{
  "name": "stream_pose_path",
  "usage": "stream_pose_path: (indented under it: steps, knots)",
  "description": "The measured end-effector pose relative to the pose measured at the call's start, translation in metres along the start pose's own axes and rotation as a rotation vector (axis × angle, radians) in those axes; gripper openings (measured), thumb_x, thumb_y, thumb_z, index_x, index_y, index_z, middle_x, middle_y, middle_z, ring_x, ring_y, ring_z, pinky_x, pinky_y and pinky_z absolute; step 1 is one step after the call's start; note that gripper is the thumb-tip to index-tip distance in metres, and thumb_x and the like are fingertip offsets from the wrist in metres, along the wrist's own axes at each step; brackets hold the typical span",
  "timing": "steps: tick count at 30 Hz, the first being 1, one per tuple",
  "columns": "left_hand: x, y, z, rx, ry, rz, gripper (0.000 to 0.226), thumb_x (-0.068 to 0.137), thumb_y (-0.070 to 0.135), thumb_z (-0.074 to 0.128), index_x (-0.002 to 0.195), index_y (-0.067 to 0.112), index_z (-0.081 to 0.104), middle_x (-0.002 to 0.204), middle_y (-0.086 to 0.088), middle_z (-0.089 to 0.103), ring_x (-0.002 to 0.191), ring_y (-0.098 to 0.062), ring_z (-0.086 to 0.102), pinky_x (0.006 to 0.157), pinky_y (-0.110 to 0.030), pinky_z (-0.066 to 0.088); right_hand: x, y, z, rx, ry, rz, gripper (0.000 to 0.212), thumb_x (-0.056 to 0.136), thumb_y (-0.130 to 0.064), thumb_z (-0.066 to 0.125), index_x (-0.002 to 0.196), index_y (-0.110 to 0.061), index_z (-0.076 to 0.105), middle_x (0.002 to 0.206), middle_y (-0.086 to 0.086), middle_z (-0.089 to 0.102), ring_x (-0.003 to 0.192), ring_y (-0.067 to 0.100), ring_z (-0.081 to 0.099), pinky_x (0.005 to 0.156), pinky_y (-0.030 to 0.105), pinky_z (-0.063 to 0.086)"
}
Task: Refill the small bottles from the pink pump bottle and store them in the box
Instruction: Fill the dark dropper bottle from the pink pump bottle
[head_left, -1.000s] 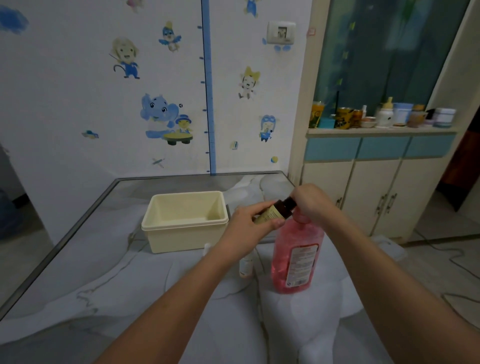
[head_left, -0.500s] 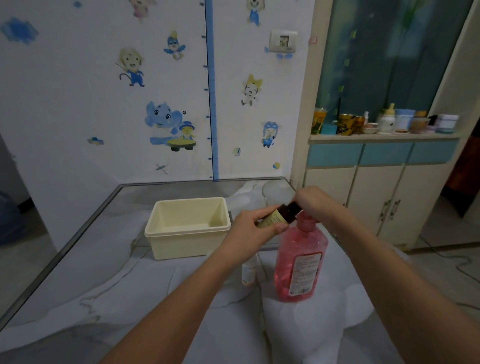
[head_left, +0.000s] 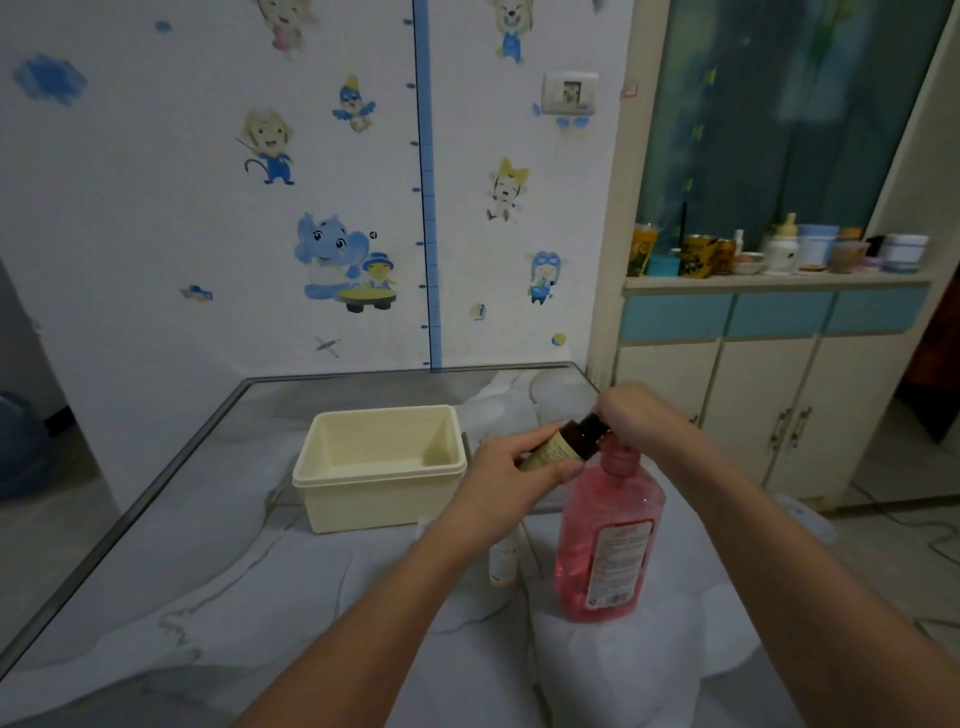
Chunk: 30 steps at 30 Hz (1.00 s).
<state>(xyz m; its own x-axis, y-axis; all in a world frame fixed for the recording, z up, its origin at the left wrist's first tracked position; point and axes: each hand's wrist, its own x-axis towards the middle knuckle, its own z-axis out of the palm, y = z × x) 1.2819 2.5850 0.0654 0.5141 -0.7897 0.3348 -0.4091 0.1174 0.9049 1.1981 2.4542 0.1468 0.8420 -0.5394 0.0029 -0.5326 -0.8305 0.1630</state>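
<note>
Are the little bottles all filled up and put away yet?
Not yet. The box is empty. The left hand holds a small brown bottle at the pink pump bottle, with the right hand on top. Another small bottle waits on the table.

The cream box (head_left: 382, 467) stands open-topped on the desk (head_left: 156, 571), its left and front bare; the pink pump bottle (head_left: 608, 540) and a small white bottle (head_left: 503, 564) crowd its right.
</note>
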Motion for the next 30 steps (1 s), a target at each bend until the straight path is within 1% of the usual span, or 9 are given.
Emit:
stream_pose_path:
  steps: [2,3,6,9,12,15,19,24,30]
  knots:
    - [0.002,0.001,-0.001,0.005,0.0,-0.004,0.043,0.08,0.022,0.076,0.122,0.025,0.067,0.092,0.012,0.07,0.077,0.006,0.058,0.071,-0.013,0.044,0.0,0.001,-0.005,-0.009,-0.008,-0.025,0.023,0.088,-0.005,0.058,0.11,0.0,0.065,0.104,0.016,0.067,0.1,0.027,0.063,0.079,0.03,0.044]
    - [0.002,0.0,-0.002,0.003,-0.003,-0.004,0.043,0.08,0.023,0.076,0.123,0.025,0.067,0.092,0.012,0.07,0.078,0.006,0.058,0.072,-0.013,0.045,-0.001,0.001,-0.003,-0.013,-0.01,-0.021,0.024,0.088,-0.006,0.06,0.11,0.0,0.065,0.105,0.016,0.067,0.1,0.027,0.064,0.081,0.03,0.046]
    - [-0.002,-0.001,-0.001,0.003,-0.015,0.001,0.041,0.081,0.023,0.075,0.121,0.028,0.068,0.098,0.006,0.073,0.082,0.003,0.06,0.075,-0.015,0.047,-0.001,-0.003,0.009,-0.019,0.013,0.048,0.023,0.082,-0.012,0.067,0.103,-0.005,0.068,0.092,0.009,0.066,0.092,0.025,0.065,0.075,0.027,0.047]
    - [-0.006,-0.003,0.002,-0.006,-0.01,-0.013,0.039,0.081,0.023,0.075,0.119,0.029,0.068,0.102,0.002,0.074,0.083,0.0,0.061,0.077,-0.021,0.048,-0.002,-0.007,0.018,-0.01,0.036,0.086,0.025,0.08,-0.02,0.07,0.102,-0.009,0.068,0.102,0.009,0.071,0.099,0.024,0.066,0.08,0.028,0.05]
    - [-0.006,-0.004,0.002,0.005,-0.011,-0.025,0.042,0.08,0.029,0.075,0.121,0.031,0.067,0.103,0.004,0.074,0.087,-0.002,0.062,0.081,-0.026,0.05,-0.005,-0.007,0.018,-0.02,0.047,0.069,0.026,0.08,-0.02,0.071,0.102,-0.009,0.067,0.102,0.01,0.071,0.098,0.026,0.066,0.08,0.03,0.05]
    - [-0.005,-0.001,0.002,0.001,-0.005,-0.027,0.042,0.08,0.028,0.075,0.121,0.031,0.067,0.099,0.008,0.073,0.084,-0.001,0.061,0.079,-0.026,0.05,-0.008,-0.003,0.011,-0.012,0.043,0.033,0.011,0.08,-0.015,0.069,0.09,-0.011,0.066,0.092,0.01,0.069,0.088,0.025,0.066,0.071,0.028,0.044]
    - [-0.002,0.003,0.002,-0.028,0.012,-0.02,0.039,0.08,0.022,0.076,0.117,0.033,0.068,0.09,0.009,0.072,0.077,-0.003,0.06,0.079,-0.03,0.053,-0.007,0.002,0.0,0.041,0.049,-0.02,0.022,0.087,-0.005,0.059,0.107,-0.001,0.066,0.108,0.016,0.069,0.102,0.029,0.065,0.075,0.029,0.042]
    - [-0.005,0.0,0.002,-0.02,-0.003,-0.024,0.039,0.081,0.021,0.075,0.119,0.032,0.067,0.097,0.007,0.074,0.079,0.001,0.062,0.074,-0.019,0.05,-0.004,-0.002,0.019,0.036,0.081,0.074,0.026,0.078,-0.015,0.07,0.103,-0.008,0.069,0.1,0.01,0.071,0.096,0.025,0.067,0.078,0.029,0.051]
    - [-0.006,-0.002,0.005,-0.047,0.012,-0.043,0.039,0.082,0.02,0.074,0.119,0.031,0.067,0.097,0.005,0.073,0.079,-0.001,0.063,0.075,-0.022,0.052,0.002,-0.003,0.022,0.042,0.031,0.09,0.034,0.077,-0.018,0.073,0.11,-0.011,0.067,0.104,0.008,0.07,0.099,0.024,0.065,0.081,0.028,0.051]
